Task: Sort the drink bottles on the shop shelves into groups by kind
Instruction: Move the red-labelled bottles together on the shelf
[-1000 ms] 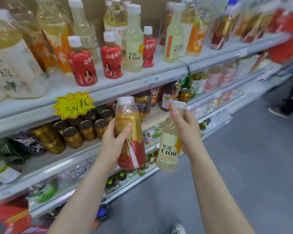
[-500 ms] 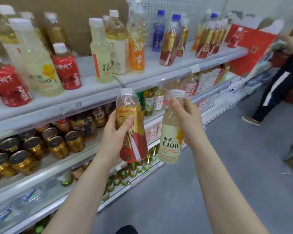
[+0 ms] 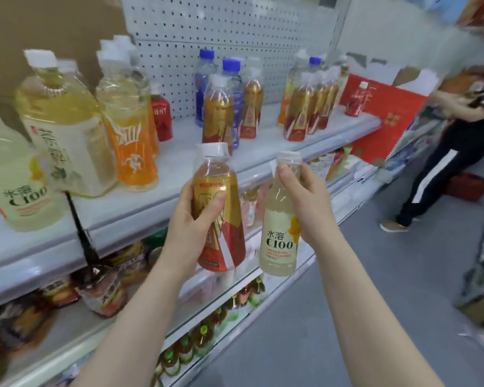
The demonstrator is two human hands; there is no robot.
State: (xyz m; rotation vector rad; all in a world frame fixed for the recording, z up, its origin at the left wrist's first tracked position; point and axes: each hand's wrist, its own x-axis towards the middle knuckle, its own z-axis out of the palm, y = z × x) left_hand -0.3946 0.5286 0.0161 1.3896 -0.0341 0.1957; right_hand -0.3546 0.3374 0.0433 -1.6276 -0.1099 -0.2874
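My left hand (image 3: 192, 222) grips a gold-and-red labelled bottle (image 3: 224, 244) with a white cap, held upright in front of the top shelf (image 3: 157, 202). My right hand (image 3: 305, 202) holds a pale yellow C100 bottle (image 3: 280, 241) by its neck, just right of the first one. On the shelf behind stand more gold-and-red bottles (image 3: 218, 115), a second group of them (image 3: 305, 107) further right, blue-capped bottles (image 3: 204, 85), an orange drink (image 3: 132, 141), a large tea bottle (image 3: 65, 129) and another C100 bottle (image 3: 14, 188) at the far left.
Lower shelves (image 3: 229, 308) carry small green-capped bottles and snack packs. A red carton (image 3: 386, 118) sits at the shelf's right end. A person in dark trousers (image 3: 444, 163) stands in the grey aisle to the right. A white pegboard (image 3: 229, 32) backs the shelf.
My view has swung right along the shelf: the red bottles and cans slid off to the left, the gold-and-red group came nearer. Both hands keep their bottles, held slightly higher.
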